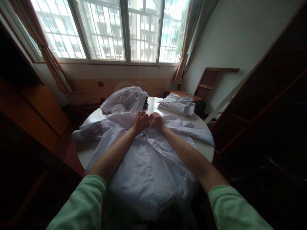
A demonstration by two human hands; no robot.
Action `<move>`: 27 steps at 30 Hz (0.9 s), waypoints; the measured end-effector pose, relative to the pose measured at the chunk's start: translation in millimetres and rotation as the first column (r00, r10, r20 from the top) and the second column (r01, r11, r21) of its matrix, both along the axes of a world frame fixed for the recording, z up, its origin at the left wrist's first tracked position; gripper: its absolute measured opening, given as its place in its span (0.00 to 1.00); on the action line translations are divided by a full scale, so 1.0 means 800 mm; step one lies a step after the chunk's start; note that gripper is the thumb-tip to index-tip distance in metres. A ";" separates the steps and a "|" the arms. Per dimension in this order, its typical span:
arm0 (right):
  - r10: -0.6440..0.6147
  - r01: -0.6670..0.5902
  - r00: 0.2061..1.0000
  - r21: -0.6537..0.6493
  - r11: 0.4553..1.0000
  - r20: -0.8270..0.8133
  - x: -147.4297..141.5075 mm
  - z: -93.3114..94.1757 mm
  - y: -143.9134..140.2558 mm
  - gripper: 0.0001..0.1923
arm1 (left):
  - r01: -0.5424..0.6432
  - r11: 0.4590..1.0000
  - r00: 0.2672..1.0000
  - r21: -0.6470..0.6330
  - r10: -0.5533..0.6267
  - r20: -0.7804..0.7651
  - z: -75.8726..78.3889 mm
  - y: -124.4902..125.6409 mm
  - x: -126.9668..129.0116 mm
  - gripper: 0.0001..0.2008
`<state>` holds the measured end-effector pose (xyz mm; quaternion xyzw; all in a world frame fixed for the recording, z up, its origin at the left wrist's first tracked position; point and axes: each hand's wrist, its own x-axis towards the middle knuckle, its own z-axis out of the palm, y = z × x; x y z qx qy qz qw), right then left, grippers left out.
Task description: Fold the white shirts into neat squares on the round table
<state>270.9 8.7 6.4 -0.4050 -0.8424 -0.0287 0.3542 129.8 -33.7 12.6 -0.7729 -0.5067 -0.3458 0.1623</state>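
On the table [203, 151], my left hand [140, 122] and right hand [157, 121] pinch the white shirt [140, 161] near its neck; its body extends nearside.

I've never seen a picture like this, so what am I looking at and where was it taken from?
There's no machine here, just a person's two bare hands. The single picture comes from a camera worn on their head, looking forward and down, so the arms reach away from you. A white garment lies spread over a round table. The left hand and right hand grip it close together near its far end. Beyond them, a loose white heap sits on the left and a folded white stack on the right.
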 end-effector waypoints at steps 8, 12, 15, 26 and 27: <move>0.006 -0.006 1.000 -0.004 1.000 0.024 0.000 -0.001 0.001 0.10 | 0.017 0.999 1.000 -0.042 -0.016 0.008 -0.001 0.003 -0.001 0.03; 0.002 -0.002 1.000 -0.007 1.000 0.021 0.000 -0.002 0.002 0.10 | 0.005 0.999 1.000 -0.054 -0.007 -0.027 -0.001 0.003 -0.002 0.03; 0.012 -0.012 1.000 -0.015 1.000 0.013 0.000 -0.003 0.002 0.09 | 0.014 0.998 0.999 -0.062 -0.017 -0.040 -0.003 0.001 -0.001 0.03; -0.303 0.291 0.923 -0.084 0.953 -0.239 0.008 0.004 0.000 0.21 | 0.015 0.897 0.984 -0.441 0.065 0.167 0.026 0.024 -0.069 0.16; -0.375 0.352 0.897 -0.135 0.926 -0.235 0.010 0.004 0.000 0.22 | 0.014 0.870 0.985 -0.493 0.072 0.155 0.029 0.024 -0.078 0.14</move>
